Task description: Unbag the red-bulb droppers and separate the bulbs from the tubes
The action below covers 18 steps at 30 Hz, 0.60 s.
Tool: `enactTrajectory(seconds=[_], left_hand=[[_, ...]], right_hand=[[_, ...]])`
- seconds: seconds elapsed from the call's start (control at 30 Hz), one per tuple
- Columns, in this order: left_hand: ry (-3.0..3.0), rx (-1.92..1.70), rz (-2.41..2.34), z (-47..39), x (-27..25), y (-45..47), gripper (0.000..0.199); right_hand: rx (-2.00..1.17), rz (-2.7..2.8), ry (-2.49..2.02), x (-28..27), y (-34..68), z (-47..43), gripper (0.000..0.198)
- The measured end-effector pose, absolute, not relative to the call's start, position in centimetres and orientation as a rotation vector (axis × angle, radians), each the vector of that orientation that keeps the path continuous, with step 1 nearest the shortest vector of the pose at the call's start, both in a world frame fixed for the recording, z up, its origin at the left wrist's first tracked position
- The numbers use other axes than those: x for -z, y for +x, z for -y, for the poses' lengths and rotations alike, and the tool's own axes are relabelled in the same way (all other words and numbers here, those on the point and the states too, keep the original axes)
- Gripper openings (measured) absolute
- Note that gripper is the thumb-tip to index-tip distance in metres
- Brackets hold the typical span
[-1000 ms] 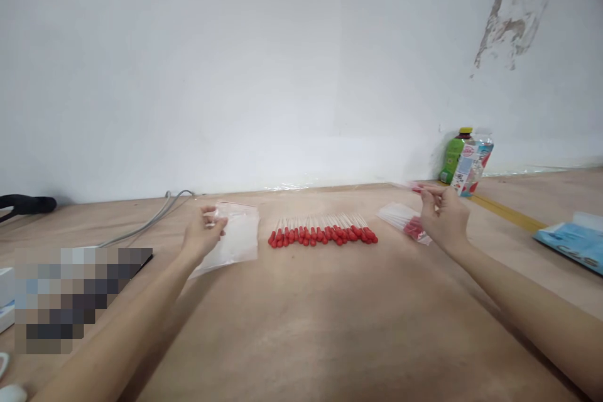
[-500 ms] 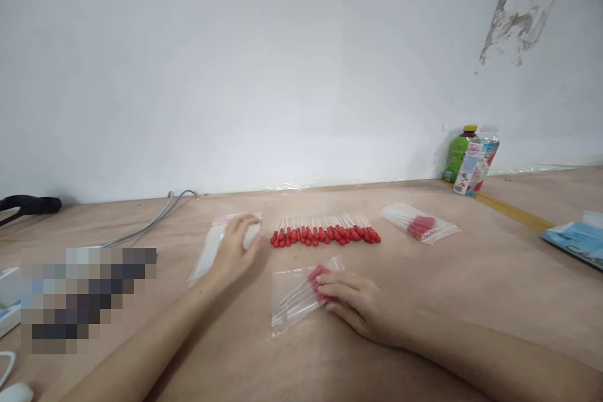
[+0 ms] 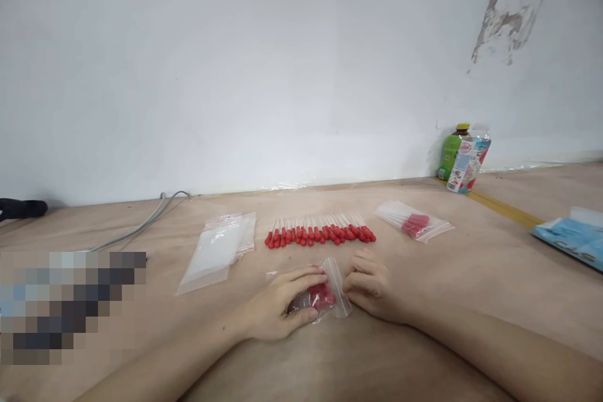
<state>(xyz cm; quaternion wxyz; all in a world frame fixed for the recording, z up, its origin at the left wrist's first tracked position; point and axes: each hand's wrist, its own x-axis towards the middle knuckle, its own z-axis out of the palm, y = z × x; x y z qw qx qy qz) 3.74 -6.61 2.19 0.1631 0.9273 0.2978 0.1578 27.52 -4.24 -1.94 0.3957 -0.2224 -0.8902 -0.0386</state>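
A clear zip-lock bag [image 3: 338, 289] holding red-tipped sticks [image 3: 321, 295] lies on the table in front of me. My left hand [image 3: 277, 304] is curved over it from the left, thumb and fingers gripping around the red tips. At the bag's zip end on the right is my right hand [image 3: 370, 282], its fingers curled and closed on the edge; the exact pinch is partly hidden. Just beyond the hands, loose white sticks with red tips [image 3: 320, 234] lie in a row, tips toward me.
Flat plastic zip-lock bags [image 3: 214, 248] lie in a stack at left. Another filled bag [image 3: 417, 223] rests at right. Two bottles [image 3: 464, 160] stand near the wall, and a blue packet [image 3: 570, 239] lies far right. A grey cable [image 3: 141, 226] runs at left.
My left hand has left the stack of bags and come right onto the filled bag. My right hand has moved off the red tips to the zip end, its fingers now curled.
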Motion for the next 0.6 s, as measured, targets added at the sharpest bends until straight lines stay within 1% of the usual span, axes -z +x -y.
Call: enactTrajectory(seconds=[0.07, 0.13, 0.27, 0.37, 0.6], left_hand=[[2.665, -0.500, -0.848, 6.2, -2.7, 4.5, 0.036], [2.702, -0.545, -0.822, 5.5, -2.9, 5.5, 0.031], [2.844, -0.541, -0.655, 4.1, -2.8, 7.2, 0.032], [2.906, -0.500, -0.575, 3.3, -2.4, 7.9, 0.027], [2.888, -0.595, -0.651, 2.5, -0.9, 7.7, 0.022]], right_hand=[[0.187, 2.257, -0.536, 2.0, 27.5, 4.3, 0.013], [0.272, 2.266, -0.516, 2.0, 27.6, 4.3, 0.015], [0.365, 2.272, -0.471, 2.1, 27.7, 4.3, 0.017], [0.376, 2.250, -0.464, 2.2, 27.8, 4.3, 0.014], [0.335, 2.292, -0.438, 1.9, 27.6, 4.2, 0.010]])
